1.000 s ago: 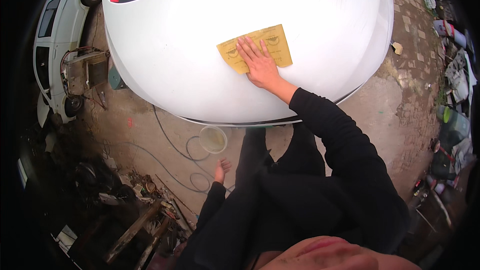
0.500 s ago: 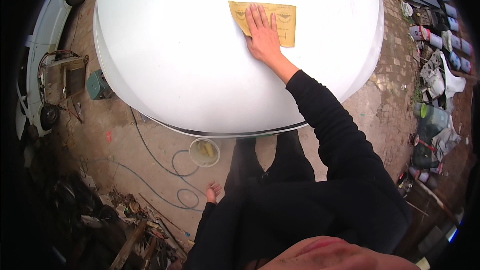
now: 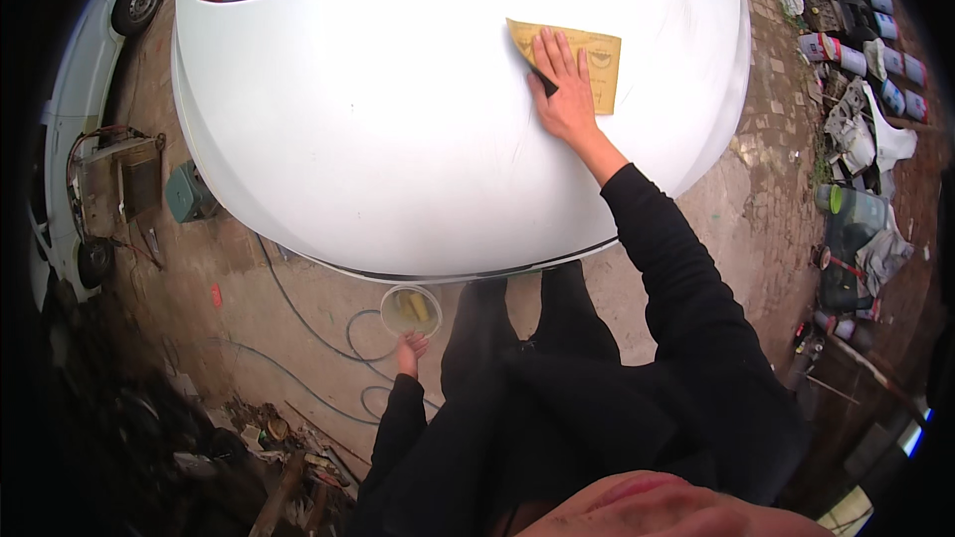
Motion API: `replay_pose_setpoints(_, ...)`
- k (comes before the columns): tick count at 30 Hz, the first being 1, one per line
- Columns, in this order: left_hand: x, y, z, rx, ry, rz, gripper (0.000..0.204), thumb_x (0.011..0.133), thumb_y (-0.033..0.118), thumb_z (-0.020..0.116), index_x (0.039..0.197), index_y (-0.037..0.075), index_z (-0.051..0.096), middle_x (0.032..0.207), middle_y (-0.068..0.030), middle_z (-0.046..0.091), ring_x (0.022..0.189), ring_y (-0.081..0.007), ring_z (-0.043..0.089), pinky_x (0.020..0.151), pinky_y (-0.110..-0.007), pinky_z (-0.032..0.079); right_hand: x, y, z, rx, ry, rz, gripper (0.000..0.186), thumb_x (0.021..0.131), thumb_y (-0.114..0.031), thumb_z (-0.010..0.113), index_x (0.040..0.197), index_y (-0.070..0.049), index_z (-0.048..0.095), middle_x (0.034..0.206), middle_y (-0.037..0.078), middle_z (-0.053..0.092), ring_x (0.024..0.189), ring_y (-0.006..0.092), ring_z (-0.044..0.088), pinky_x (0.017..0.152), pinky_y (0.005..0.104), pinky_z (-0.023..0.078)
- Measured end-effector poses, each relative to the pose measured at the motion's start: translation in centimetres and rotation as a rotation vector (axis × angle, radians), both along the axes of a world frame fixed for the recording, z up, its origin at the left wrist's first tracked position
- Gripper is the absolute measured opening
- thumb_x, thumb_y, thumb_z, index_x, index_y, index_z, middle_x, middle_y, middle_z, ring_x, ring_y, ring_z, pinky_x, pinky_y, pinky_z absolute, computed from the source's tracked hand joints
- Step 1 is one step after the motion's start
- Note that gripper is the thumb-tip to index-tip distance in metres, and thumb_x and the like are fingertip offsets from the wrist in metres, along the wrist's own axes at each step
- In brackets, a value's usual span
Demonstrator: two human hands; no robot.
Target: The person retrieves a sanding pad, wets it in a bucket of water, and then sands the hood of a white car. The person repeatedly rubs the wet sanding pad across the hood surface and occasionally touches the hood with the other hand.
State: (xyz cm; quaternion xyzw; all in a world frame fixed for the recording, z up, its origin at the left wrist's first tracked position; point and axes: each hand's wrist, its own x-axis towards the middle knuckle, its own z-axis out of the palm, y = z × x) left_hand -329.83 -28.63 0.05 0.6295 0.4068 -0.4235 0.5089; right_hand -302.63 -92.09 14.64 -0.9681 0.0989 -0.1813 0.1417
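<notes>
A white car hood [image 3: 348, 129] spreads out before me. On its right half, my right hand [image 3: 567, 104] presses a tan sheet of sandpaper [image 3: 605, 70] against the paint, fingers stretched over its printed back. The sheet's left edge curls up, showing its dark grit side, and is caught between thumb and fingers. Low beside my leg, my left hand [image 3: 411, 346] hangs empty with its fingers slightly apart. It overlaps the near rim of a white bucket [image 3: 386, 323]; whether they touch, I cannot tell. Inside the bucket lie yellowish pieces I cannot make out exactly.
A hose [image 3: 298, 313] loops over the ground near the bucket. Left of the hood are a green stool [image 3: 189, 191], a metal frame cart [image 3: 139, 174] and another white car [image 3: 90, 50]. Paint cans [image 3: 836, 52] and scrap parts line the right side. Debris [image 3: 288, 447] is piled lower left.
My right hand has slid the sandpaper rightward and slightly nearer over the hood. My left hand has moved forward to the bucket's near rim. The whole view has shifted a little.
</notes>
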Motion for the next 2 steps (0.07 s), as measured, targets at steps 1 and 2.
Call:
replay_pose_setpoints(1,-0.2,0.3,0.0,0.006,0.008,-0.018,0.064,0.117,0.051,0.027,0.155,0.006,0.053,0.137,-0.0205,0.069,0.113,-0.0311,0.072,0.105,-0.048,0.053,3.9,-3.1,0.6,0.018,-0.044,-0.036,0.067,0.113,-0.033,0.05,0.174,-0.015,0.031,0.182,0.005,0.026,0.17,0.0268,0.017,0.136,0.0577,0.009)
replay_pose_setpoints(2,0.0,0.5,-0.2,0.064,0.062,-0.042,0.065,0.117,0.053,0.028,0.156,0.006,0.051,0.141,-0.0217,0.068,0.114,-0.0325,0.072,0.11,-0.051,0.053,7.8,-6.0,1.5,-0.007,-0.044,-0.086,0.065,0.115,-0.038,0.046,0.175,-0.017,0.03,0.182,0.005,0.025,0.17,0.0271,0.014,0.136,0.0574,0.007)
